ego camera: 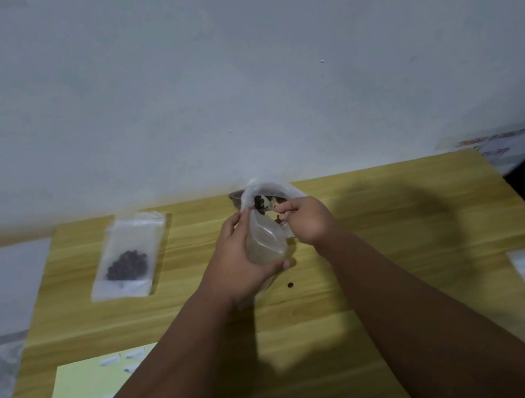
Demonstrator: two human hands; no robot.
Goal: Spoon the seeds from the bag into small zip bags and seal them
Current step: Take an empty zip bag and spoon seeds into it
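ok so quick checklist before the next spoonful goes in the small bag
1. Small zip bag held by left hand: ok.
2. Its mouth open: cannot tell, blurred.
3. Right hand at the seed bag opening: ok.
4. Spoon in hand: cannot tell, none visible.
5. No spills: not ok, a loose seed lies on the table.
6. Filled zip bag set aside at left, clear of the hands: ok.

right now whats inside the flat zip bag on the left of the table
A small heap of dark seeds sits in the lower half of the zip bag; its upper half looks empty. Whether the zip is sealed is too blurred to tell.
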